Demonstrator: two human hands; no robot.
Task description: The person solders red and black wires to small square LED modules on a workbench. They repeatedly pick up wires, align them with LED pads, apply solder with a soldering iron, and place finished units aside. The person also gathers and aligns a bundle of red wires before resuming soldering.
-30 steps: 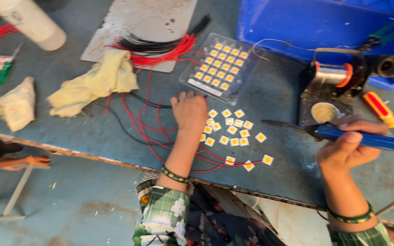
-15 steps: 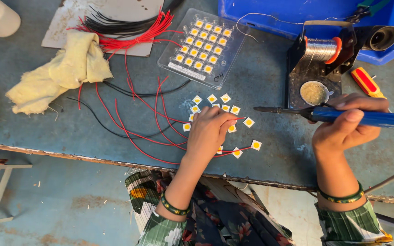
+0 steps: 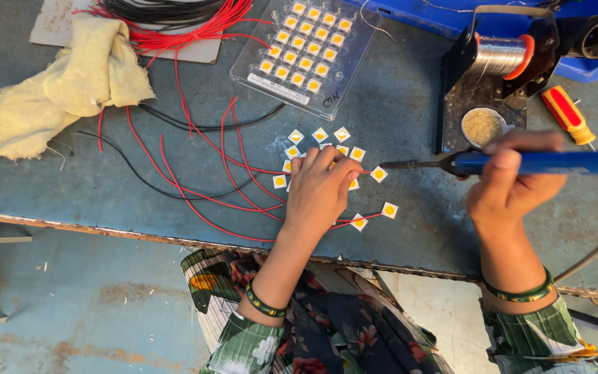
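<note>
Right at the near edge of the worn blue-grey bench (image 3: 70, 194), where the paint is chipped to rust along the lip, my left hand (image 3: 320, 190) lies palm down with fingers curled over a cluster of small square LED chips (image 3: 389, 210), white tiles with round yellow centres; its fingertips press on the chips and on thin red wires (image 3: 195, 201), though I cannot tell whether it pinches any one piece. My right hand (image 3: 513, 187) is closed in a firm grip around the blue handle of a soldering iron (image 3: 541, 163), whose dark metal tip points left toward the chips, stopping just beside them. Behind the iron stands a black solder stand (image 3: 465, 104) with a shiny wire spool and a round tin of flux. Farther back, a clear plastic tray (image 3: 340, 90) holds rows of more chips. Left of the wires the bench is open up to a crumpled, soft yellow cloth (image 3: 64, 90). A red and yellow screwdriver (image 3: 567, 115) lies at the right, close to a blue bin (image 3: 423, 17).
</note>
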